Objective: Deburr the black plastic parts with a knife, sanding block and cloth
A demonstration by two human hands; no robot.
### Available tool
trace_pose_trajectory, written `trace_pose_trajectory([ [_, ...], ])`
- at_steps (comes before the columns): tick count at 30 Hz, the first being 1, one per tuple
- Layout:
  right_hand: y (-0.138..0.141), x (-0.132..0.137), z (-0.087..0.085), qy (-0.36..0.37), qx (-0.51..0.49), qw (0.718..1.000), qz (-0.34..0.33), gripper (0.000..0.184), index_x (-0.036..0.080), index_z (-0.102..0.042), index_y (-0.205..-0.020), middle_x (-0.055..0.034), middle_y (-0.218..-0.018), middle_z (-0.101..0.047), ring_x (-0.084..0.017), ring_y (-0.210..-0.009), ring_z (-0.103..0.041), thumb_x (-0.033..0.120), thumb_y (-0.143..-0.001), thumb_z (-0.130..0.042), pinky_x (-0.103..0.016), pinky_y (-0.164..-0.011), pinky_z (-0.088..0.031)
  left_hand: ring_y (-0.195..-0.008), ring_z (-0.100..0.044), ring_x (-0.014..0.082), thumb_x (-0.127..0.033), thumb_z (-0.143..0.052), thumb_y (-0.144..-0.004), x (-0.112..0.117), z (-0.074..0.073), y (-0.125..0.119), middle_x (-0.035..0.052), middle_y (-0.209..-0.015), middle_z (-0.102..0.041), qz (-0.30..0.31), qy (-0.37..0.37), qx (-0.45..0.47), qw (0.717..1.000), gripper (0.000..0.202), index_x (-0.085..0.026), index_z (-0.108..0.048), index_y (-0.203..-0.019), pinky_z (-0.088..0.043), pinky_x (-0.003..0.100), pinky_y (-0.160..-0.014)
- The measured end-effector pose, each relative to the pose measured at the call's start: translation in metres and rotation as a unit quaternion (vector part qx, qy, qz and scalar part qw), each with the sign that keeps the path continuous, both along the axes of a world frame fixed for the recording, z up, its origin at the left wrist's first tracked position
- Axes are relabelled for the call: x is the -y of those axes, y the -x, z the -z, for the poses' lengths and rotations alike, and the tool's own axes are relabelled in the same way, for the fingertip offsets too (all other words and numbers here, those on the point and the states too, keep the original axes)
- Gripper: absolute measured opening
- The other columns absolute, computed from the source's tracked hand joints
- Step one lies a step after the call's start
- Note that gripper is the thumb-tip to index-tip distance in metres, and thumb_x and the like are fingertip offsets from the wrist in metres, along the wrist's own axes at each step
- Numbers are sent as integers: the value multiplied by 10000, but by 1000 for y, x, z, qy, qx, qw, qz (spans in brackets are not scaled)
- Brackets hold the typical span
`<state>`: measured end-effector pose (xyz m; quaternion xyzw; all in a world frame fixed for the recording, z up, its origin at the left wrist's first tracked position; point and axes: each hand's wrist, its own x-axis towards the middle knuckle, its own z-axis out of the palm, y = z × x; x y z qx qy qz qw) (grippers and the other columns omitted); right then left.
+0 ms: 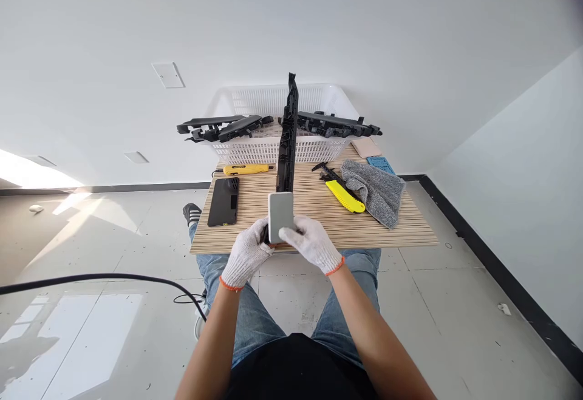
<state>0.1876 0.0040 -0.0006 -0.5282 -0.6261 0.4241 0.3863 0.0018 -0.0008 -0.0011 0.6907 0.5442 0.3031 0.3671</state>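
Both my hands wear white knit gloves with orange cuffs. My left hand (247,253) is closed around the near end of a long black plastic part (286,145), which points away from me over the table toward the basket. My right hand (313,243) grips a flat grey rectangular block (281,216) with rounded corners, its thumb pressed on the lower face. The block stands upright over the part's near end and hides where the two meet.
A white plastic basket (255,151) at the back carries more black plastic parts (337,125). On the wooden table (255,239) lie a black phone (223,201), a yellow pen-like tool (246,169), a yellow utility knife (345,196), black calipers (328,173) and a grey cloth (378,190).
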Motion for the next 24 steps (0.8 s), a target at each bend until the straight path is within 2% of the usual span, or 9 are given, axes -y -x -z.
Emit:
trace_pose_trajectory([
  [2, 0, 0, 1, 2, 4, 1000, -1, 451, 220, -547, -620, 1, -654, -546, -170, -668, -513, 606, -846, -610, -296, -625, -366, -1059, -729, 252, -270, -640, -817, 1, -2, -1, 19, -1152, -782, -4, 4, -16, 1000, 483, -264, -663, -1299, -570, 376, -952],
  [5, -2, 2, 3, 15, -25, 998, 51, 421, 218, -637, -721, -15, -709, -611, -191, -715, -557, 603, -881, -579, -305, -658, -407, -1173, -696, 256, -272, -633, -825, 1, -2, 0, 27, -1245, -757, 4, -6, 5, 1000, 483, -259, -655, -1308, -537, 379, -1030],
  [9, -7, 5, 2, 29, -93, 995, -34, 387, 212, -727, -975, -47, -892, -708, -217, -846, -627, 568, -865, -624, -318, -749, -462, -1219, -677, 256, -239, -634, -808, 1, 1, 2, 34, -1285, -742, 1, -7, 12, 1000, 478, -247, -662, -1284, -519, 382, -1068],
  [12, -9, 6, 0, 68, -102, 991, -61, 413, 196, -712, -913, -42, -791, -677, -194, -731, -597, 584, -884, -572, -303, -662, -441, -1206, -681, 248, -204, -637, -784, 2, 0, 2, 24, -1283, -743, -6, -10, 3, 1000, 513, -249, -660, -1294, -527, 370, -1051],
  [15, -5, 6, -1, 44, -14, 994, -99, 414, 201, -700, -814, -37, -774, -674, -193, -733, -593, 601, -868, -604, -301, -677, -427, -1031, -736, 238, -206, -626, -780, 3, -3, 1, 4, -1121, -790, -18, 2, -27, 999, 468, -252, -689, -1242, -579, 349, -927],
  [17, -2, 5, -1, 43, 7, 997, -62, 435, 207, -690, -805, -33, -762, -668, -195, -736, -595, 614, -898, -565, -298, -681, -424, -1014, -741, 238, -198, -613, -779, 3, -5, 0, 3, -1100, -792, -17, 3, -32, 999, 458, -252, -696, -1227, -582, 346, -913],
  [20, 1, 4, -1, 36, -18, 999, 29, 456, 215, -664, -833, -35, -766, -651, -194, -744, -587, 600, -961, -457, -293, -671, -416, -1151, -707, 243, -153, -607, -757, 3, -6, -1, 11, -1216, -767, -10, -15, -16, 1000, 535, -260, -672, -1277, -553, 354, -1002],
  [21, 1, 4, -2, 19, -11, 999, 24, 443, 217, -652, -822, -34, -771, -645, -194, -750, -581, 585, -966, -451, -293, -674, -410, -1159, -704, 243, -139, -603, -746, 2, -6, 0, 12, -1228, -764, -8, -18, -14, 1000, 560, -260, -664, -1289, -551, 356, -1009],
  [24, -2, 5, -3, -19, 28, 997, -75, 416, 218, -595, -731, -20, -728, -602, -182, -723, -545, 549, -954, -479, -293, -668, -383, -1072, -733, 240, -107, -571, -718, 2, -4, 1, 2, -1171, -781, -12, -9, -33, 999, 596, -258, -665, -1286, -578, 363, -955],
])
